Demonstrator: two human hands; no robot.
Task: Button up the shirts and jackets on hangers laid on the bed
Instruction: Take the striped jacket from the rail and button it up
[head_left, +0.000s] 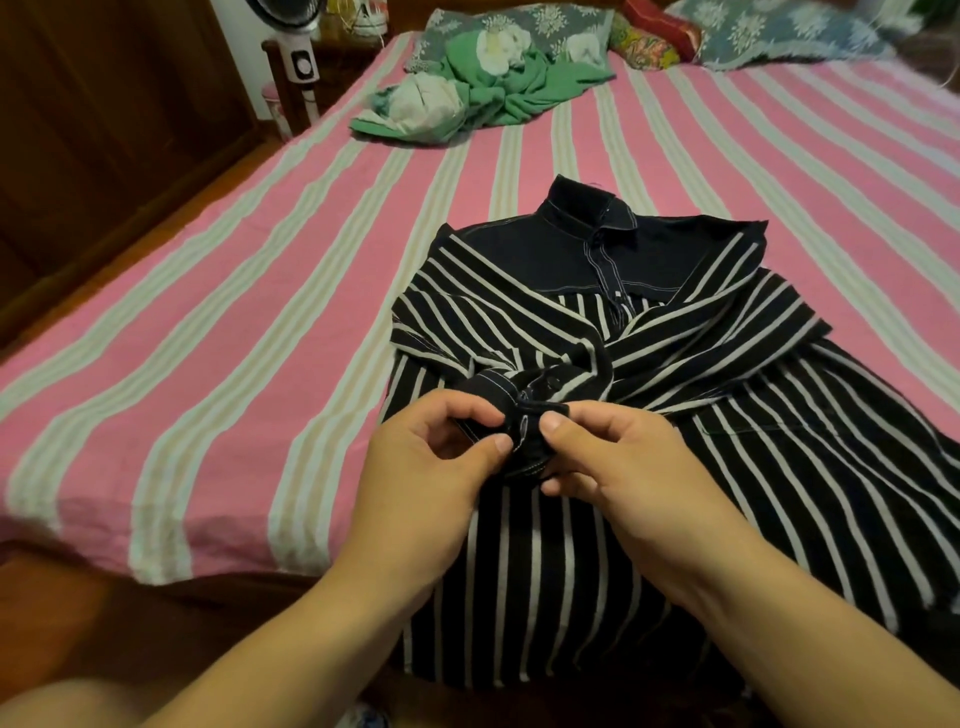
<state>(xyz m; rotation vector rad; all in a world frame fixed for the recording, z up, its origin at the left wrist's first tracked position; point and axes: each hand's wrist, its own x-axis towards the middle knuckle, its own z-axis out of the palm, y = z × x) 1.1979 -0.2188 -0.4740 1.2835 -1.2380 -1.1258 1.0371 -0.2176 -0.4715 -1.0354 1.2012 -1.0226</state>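
Head view: striped shirt (597, 545) lies front-up on the bed (234, 338), collar toward the pillows (519, 26), both sleeves folded across the chest. Left hand (431, 467) pinches one edge of a dark sleeve cuff (522, 421) between thumb and curled fingers. Right hand (618, 462) pinches the opposite edge of the same cuff; each grip is closed tight on the fabric. Upper placket is fastened. Green garment (493, 88) lies crumpled near the pillows, well apart from the shirt. Fan (298, 62) stands beside the bed.
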